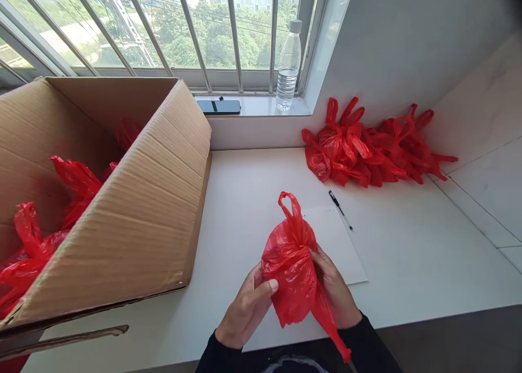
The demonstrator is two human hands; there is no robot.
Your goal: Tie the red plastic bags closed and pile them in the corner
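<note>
A knotted red plastic bag [291, 269] is held up over the front part of the white table, one handle loop pointing up and another hanging toward the lower right. My left hand [250, 302] grips its left side, thumb laid on the front. On the right side, my right hand [332, 286] holds the bag near the knot, its fingertips partly hidden behind the plastic. What the bag contains does not show. Beneath and behind it lies a white sheet of paper [346, 259], with a black pen [340, 210] across its right edge.
At left stands a large open cardboard box [134, 215] with several red bags inside. A pile of tied red bags [367, 150] rests against the back wall at right. On the sill are a phone [219, 107] and a water bottle [289, 66], before a barred window.
</note>
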